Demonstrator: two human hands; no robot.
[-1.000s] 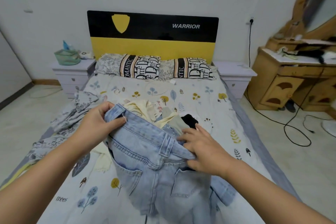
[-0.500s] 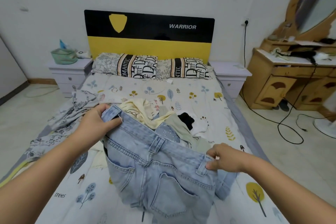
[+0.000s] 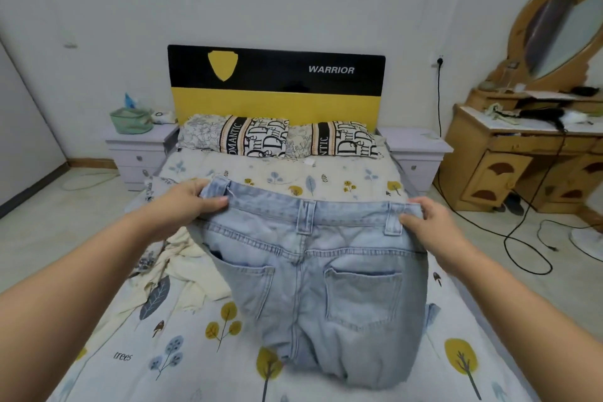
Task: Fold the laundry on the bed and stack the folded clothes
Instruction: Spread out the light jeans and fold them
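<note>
A: Jeans (image 3: 326,277) up front in the head view, light blue denim, back side toward me, both rear pockets and the belt loops showing. I've got them lifted by the waistband, stretched flat across the middle of the bed (image 3: 326,173).

B: Hands?

A: My left hand (image 3: 186,202) pinches the left end of the waistband, thumb on the near face, fingers curled behind. My right hand (image 3: 427,222) grips the right end, thumb by the right belt loop, fingers wrapped over the top edge. Both hold denim, well apart from each other.

B: Legs of the jeans?

A: They hang down and bunch on the sheet at the near edge. A bit of denim pokes out on the right side, low down. Can't tell how the legs lie underneath.

B: Other laundry?

A: Cream garment (image 3: 192,274) crumpled on the sheet left of the jeans, partly under my left forearm. Grey patterned cloth (image 3: 153,186) just past my left hand at the left edge of the bed. Whatever is behind the jeans is hidden.

B: Surroundings, quick.

A: Two printed pillows (image 3: 257,140) at the far end against a black and yellow headboard (image 3: 277,81). Pale nightstand (image 3: 137,147) far left with a green basket (image 3: 130,121) on top. Wooden dresser (image 3: 528,153) with a mirror on the right, black cable (image 3: 522,238) looping on the floor near it.
</note>
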